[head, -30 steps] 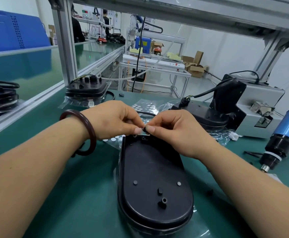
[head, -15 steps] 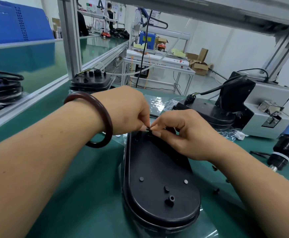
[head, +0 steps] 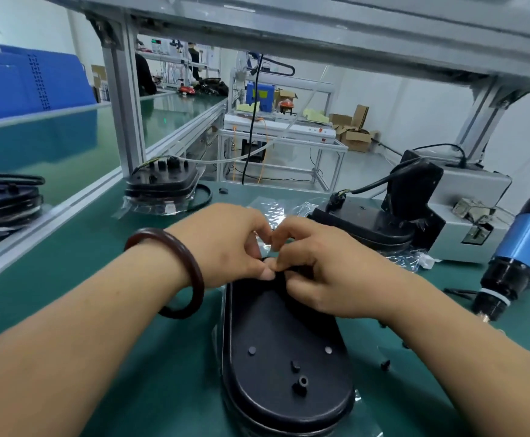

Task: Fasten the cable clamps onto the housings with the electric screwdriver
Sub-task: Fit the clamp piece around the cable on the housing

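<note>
**Two hands pinching at the far end of one housing**

Both hands are meeting over the far end of the black oval housing (head: 282, 342). It is lying flat on the green mat (head: 84, 266) straight in front of the person, with clear plastic showing under it.

Left hand (head: 225, 244) is curling its fingers in, thumb tip pressing at the housing's far edge. Right hand (head: 323, 272) is doing the same from the other side, fingers bent and touching the left hand's. Between the thumbs they are pinching a small dark part (head: 281, 273). Fingers are hiding most of it, so can't tell if it's the cable clamp.

A dark bracelet (head: 175, 272) is hanging on the left wrist.

Electric screwdriver (head: 522, 247), blue body and black nose, is sitting tilted at the right edge with its tip down toward the mat, well apart from both hands.

A second housing (head: 361, 222) with a black cable is lying just behind the right hand, in front of a grey machine (head: 468, 200). A stack of housings (head: 162, 184) is sitting at back left beside the aluminium post (head: 125, 105). A few small black bits (head: 385, 364) are lying on the mat right of the near housing.
</note>
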Motion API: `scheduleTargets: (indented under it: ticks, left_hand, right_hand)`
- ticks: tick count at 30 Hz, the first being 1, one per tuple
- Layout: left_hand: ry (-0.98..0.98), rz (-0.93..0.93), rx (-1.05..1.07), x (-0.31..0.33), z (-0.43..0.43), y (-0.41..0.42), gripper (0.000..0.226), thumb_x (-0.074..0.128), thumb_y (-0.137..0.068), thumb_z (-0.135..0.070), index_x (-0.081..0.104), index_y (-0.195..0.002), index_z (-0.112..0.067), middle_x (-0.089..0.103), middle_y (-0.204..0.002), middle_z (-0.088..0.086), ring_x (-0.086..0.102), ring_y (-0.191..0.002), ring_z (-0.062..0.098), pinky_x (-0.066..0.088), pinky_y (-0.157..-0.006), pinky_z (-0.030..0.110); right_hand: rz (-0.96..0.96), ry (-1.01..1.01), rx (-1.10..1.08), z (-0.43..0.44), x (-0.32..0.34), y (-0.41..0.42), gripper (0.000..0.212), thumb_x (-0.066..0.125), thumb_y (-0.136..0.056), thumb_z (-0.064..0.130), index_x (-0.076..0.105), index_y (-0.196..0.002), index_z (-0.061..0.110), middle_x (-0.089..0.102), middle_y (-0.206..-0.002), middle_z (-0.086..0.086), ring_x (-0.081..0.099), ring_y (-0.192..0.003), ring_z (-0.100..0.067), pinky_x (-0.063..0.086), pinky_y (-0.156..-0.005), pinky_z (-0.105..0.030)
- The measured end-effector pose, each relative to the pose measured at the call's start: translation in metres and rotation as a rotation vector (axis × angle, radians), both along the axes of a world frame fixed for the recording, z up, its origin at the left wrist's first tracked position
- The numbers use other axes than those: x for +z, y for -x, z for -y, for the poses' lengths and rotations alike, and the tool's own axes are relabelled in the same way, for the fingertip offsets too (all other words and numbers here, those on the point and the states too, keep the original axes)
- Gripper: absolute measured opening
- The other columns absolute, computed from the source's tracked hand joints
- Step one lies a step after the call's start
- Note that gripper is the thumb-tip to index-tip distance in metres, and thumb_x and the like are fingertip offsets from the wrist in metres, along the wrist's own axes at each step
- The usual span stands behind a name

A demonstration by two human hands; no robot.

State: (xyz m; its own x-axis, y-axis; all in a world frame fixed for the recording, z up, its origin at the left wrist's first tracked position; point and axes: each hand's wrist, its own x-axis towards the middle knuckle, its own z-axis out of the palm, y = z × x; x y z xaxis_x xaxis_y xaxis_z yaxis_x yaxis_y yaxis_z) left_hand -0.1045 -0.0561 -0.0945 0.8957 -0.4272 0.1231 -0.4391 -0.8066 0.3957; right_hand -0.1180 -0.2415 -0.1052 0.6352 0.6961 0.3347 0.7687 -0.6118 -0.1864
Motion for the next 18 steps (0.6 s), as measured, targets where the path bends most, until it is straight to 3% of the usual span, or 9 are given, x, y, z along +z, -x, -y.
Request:
scheduleTargets:
  ticks: [2, 7, 10, 13, 15, 18]
  left_hand:
    - [0.084, 0.003, 0.024, -0.007, -0.001, 0.002, 0.019, 0.08, -0.068, -0.041, 0.066, -0.079, -0.035, 0.067, -0.073, -0.015, 0.061, -0.069, -0.002, 0.052, -0.076, 0.022]
    - [0.217, -0.016, 0.054, -0.013, -0.001, 0.004, 0.015, 0.083, -0.065, -0.039, 0.071, -0.07, -0.044, 0.069, -0.07, -0.013, 0.064, -0.07, 0.005, 0.054, -0.073, 0.031]
    - [0.246, -0.055, 0.074, -0.013, 0.001, 0.004, 0.016, 0.085, -0.064, -0.036, 0.072, -0.073, -0.041, 0.071, -0.072, -0.01, 0.065, -0.071, 0.007, 0.055, -0.076, 0.031]
    - [0.224, -0.052, 0.082, -0.013, 0.0, 0.003, 0.015, 0.085, -0.065, -0.036, 0.072, -0.073, -0.04, 0.071, -0.072, -0.009, 0.064, -0.069, 0.005, 0.053, -0.074, 0.026]
    - [0.192, -0.03, 0.08, -0.012, 0.0, 0.004, 0.015, 0.084, -0.065, -0.038, 0.071, -0.072, -0.041, 0.07, -0.072, -0.011, 0.062, -0.067, 0.001, 0.051, -0.072, 0.021]
    - [0.142, 0.006, 0.099, -0.012, 0.0, 0.004, 0.016, 0.082, -0.066, -0.043, 0.072, -0.077, -0.039, 0.069, -0.071, -0.013, 0.061, -0.068, -0.001, 0.05, -0.07, 0.018]
  right_hand:
    - [0.001, -0.01, 0.014, 0.003, 0.001, -0.001, 0.018, 0.059, -0.077, 0.014, 0.075, -0.087, 0.014, 0.057, -0.097, 0.001, 0.054, -0.073, -0.015, 0.043, -0.068, -0.026]
    - [0.015, -0.021, 0.054, 0.007, 0.0, -0.005, 0.012, 0.064, -0.083, 0.012, 0.076, -0.085, 0.009, 0.062, -0.089, 0.0, 0.057, -0.071, -0.018, 0.048, -0.068, -0.034]
    - [-0.167, -0.248, 0.005, 0.012, -0.002, -0.009, 0.017, 0.064, -0.08, 0.004, 0.078, -0.089, 0.007, 0.067, -0.087, 0.001, 0.063, -0.075, -0.014, 0.051, -0.072, -0.03]
    - [-0.355, -0.434, -0.081, 0.014, -0.003, -0.013, 0.022, 0.062, -0.081, -0.005, 0.077, -0.088, 0.011, 0.067, -0.074, 0.005, 0.061, -0.066, -0.01, 0.048, -0.064, -0.024]
    - [-0.371, -0.439, -0.107, 0.014, -0.004, -0.016, 0.021, 0.064, -0.083, -0.001, 0.076, -0.087, 0.016, 0.067, -0.067, 0.007, 0.061, -0.062, -0.012, 0.048, -0.061, -0.023]
    - [-0.424, -0.438, -0.134, 0.006, -0.003, -0.016, 0.007, 0.071, -0.086, 0.019, 0.071, -0.079, 0.022, 0.063, -0.062, 0.016, 0.055, -0.057, -0.002, 0.045, -0.058, -0.017]
